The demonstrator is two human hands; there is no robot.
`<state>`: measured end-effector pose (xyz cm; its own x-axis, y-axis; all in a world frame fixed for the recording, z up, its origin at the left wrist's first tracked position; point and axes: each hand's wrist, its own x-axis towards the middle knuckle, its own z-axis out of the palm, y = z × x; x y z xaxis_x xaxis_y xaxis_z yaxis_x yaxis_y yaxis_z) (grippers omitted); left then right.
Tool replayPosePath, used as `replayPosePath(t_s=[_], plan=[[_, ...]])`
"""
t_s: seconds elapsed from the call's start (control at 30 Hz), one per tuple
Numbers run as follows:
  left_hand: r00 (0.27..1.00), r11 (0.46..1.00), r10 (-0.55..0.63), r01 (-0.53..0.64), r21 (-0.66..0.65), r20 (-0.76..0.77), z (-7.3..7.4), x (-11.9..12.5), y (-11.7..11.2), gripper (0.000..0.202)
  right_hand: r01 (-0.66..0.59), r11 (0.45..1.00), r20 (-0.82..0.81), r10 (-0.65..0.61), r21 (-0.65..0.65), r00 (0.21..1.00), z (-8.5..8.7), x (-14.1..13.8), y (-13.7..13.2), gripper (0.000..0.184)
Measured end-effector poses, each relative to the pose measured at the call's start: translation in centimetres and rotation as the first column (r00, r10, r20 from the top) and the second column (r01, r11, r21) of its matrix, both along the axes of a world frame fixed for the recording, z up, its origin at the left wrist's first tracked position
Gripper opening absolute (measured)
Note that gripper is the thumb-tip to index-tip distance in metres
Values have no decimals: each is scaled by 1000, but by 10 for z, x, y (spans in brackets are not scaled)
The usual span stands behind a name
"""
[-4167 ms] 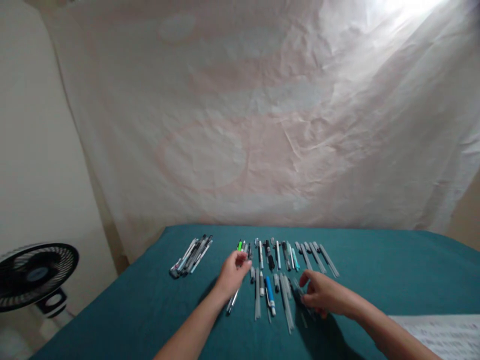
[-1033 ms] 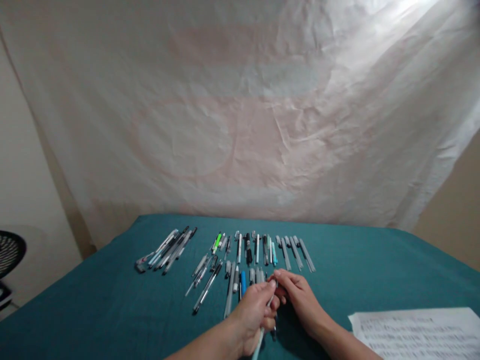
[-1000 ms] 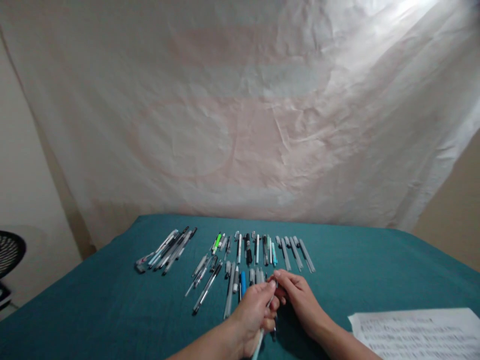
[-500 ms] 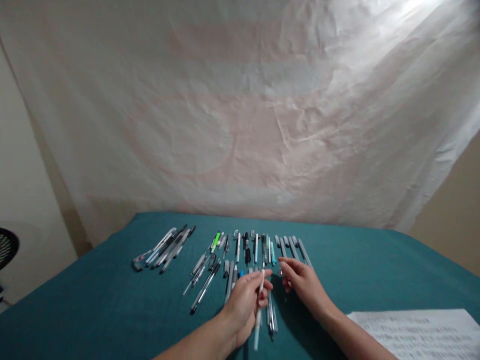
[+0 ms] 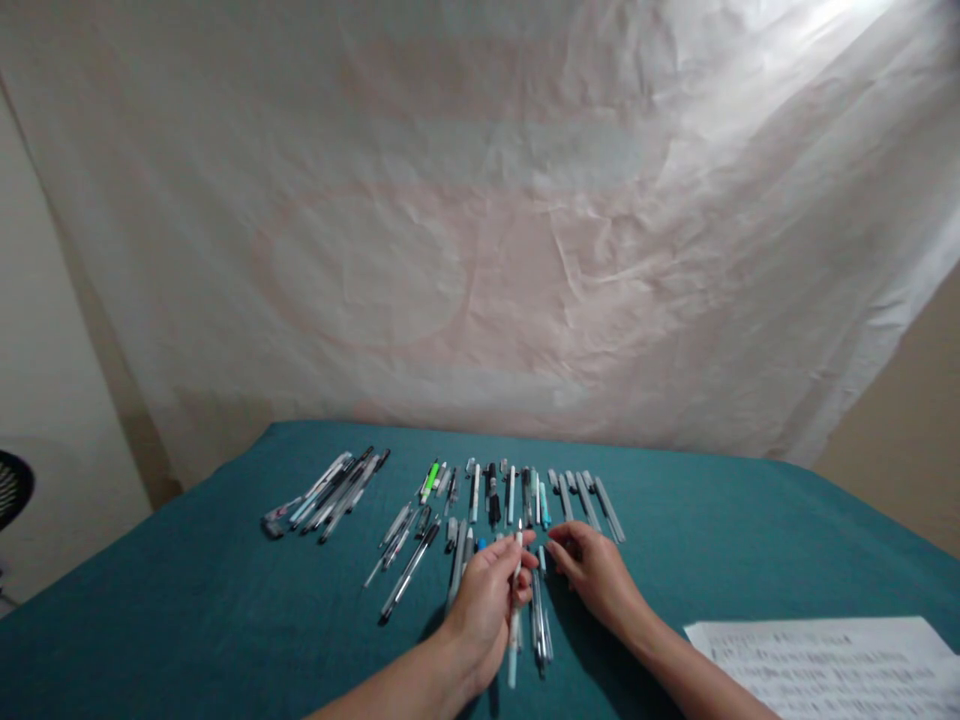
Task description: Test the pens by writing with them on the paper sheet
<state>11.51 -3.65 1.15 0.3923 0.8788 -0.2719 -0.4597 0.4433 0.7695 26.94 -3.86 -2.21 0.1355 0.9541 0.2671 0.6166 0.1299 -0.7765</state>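
Note:
My left hand (image 5: 491, 600) is closed around a slim white pen (image 5: 514, 635). The pen stands nearly upright in the view, with its narrow tip above the fingers and its lower end below the palm. Just right of it is my right hand (image 5: 596, 575), its thumb and fingertips drawn together; anything small between them is hidden. A short pale blue piece (image 5: 541, 558) shows beside those fingertips, and I cannot tell whether they touch it. Several clear pens (image 5: 540, 630) lie under and beside the left hand. Grey pens (image 5: 459, 560) are partly covered by that hand.
A pile of pens (image 5: 341, 495) lies at the left on the teal cloth (image 5: 187, 600). Rows of pens, among them a green one (image 5: 430, 482), a black one (image 5: 493, 495) and grey ones (image 5: 609, 508), spread beyond the hands. A printed sheet (image 5: 825, 660) lies at the right front.
My right hand has moved slightly left, closer to the pen, and its fingers have drawn in. The left hand keeps the white pen, whose tip now shows clearly above the fingers.

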Motion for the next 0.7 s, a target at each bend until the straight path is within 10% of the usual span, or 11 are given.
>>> replayPosePath(t_s=[0.33,0.7], plan=[[1000,1000,4,-5,26,25,-3,0,0,18,-302,944,64,296,135,953,14,-9,-14,28],[1000,1000,15,-15,20,22,-6,0,-3,22,-220,964,138,200,147,970,-2,3,-6,17]])
